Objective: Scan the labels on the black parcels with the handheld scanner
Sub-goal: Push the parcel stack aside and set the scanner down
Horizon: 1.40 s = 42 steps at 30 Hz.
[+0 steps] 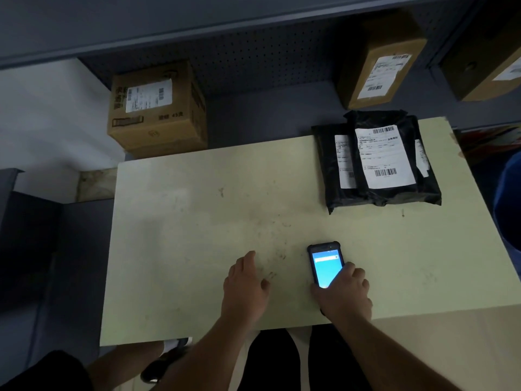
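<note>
Black parcels (394,190) lie stacked at the far right of the pale table (197,235). The top parcel's white label (383,156) faces up with barcodes showing; another label (344,162) peeks out at the left beneath it. The handheld scanner (324,261), black with a lit blue screen, lies near the table's front edge. My right hand (345,294) covers its lower end, fingers curled around it. My left hand (245,286) rests flat on the table to the scanner's left, fingers apart, holding nothing.
A cardboard box (156,108) with a label stands on the floor beyond the table's far left. Two more cardboard boxes (383,60) (490,66) sit at the back right by a dark perforated shelf wall (239,57). Someone's shoe (166,359) shows below the table's front edge.
</note>
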Tool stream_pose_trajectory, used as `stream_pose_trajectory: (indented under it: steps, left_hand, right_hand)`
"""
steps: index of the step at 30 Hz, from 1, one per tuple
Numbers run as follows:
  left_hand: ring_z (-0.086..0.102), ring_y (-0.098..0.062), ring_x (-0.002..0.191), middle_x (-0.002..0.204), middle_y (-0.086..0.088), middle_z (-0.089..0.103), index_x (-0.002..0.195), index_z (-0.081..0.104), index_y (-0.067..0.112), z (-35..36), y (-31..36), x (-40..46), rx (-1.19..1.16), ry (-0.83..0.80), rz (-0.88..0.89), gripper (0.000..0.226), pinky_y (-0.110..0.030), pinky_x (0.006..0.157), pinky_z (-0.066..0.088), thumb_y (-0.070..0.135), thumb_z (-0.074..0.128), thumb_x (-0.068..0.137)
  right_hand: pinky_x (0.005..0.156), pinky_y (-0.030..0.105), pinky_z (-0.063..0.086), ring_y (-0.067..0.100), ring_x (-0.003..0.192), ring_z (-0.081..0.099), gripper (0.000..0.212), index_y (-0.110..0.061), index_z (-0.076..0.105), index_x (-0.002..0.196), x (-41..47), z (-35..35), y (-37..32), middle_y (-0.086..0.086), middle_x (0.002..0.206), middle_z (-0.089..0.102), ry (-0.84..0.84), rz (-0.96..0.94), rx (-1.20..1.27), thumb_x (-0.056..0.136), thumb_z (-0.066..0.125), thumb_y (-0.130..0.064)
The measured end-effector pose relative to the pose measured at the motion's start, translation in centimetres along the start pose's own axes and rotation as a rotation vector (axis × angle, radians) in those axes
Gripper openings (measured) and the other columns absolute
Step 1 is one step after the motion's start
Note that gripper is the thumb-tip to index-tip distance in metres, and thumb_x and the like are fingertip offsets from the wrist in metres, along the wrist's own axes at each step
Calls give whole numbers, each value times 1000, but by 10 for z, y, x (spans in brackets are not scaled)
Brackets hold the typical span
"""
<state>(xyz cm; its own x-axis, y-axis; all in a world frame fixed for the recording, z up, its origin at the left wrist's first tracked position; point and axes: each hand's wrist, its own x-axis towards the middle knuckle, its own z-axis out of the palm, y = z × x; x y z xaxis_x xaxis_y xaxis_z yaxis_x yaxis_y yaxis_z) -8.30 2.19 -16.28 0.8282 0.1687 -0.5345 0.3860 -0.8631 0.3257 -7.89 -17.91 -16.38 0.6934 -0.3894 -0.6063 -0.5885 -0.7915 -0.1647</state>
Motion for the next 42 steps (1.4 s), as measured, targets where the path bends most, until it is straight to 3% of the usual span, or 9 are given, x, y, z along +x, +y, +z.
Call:
stream_pose_trajectory:
  steps: [14,29,42]
  left_hand:
    - [44,-25,139,152,-3,45,160,29,20,1,-9,-5,-21,-18,-21,71,-42,111,41,31,58,96]
    - [40,-21,144,157,2,40,159,28,26,-21,13,-11,30,23,63,69,-40,115,35,37,57,97]
    - [34,-18,148,158,6,38,159,27,30,-74,41,-14,16,128,131,72,-38,118,29,44,54,94]
  right_hand:
    - [101,50,54,30,131,52,92,-13,35,149,-4,0,-5,8,142,49,6,26,-74,83,79,-62]
    - [110,42,49,25,137,50,84,-22,33,155,-23,-38,-26,3,152,48,74,-185,-83,91,68,-64]
    - [113,45,42,26,146,43,78,-20,37,160,-42,-99,-74,2,157,45,157,-329,28,98,62,-61]
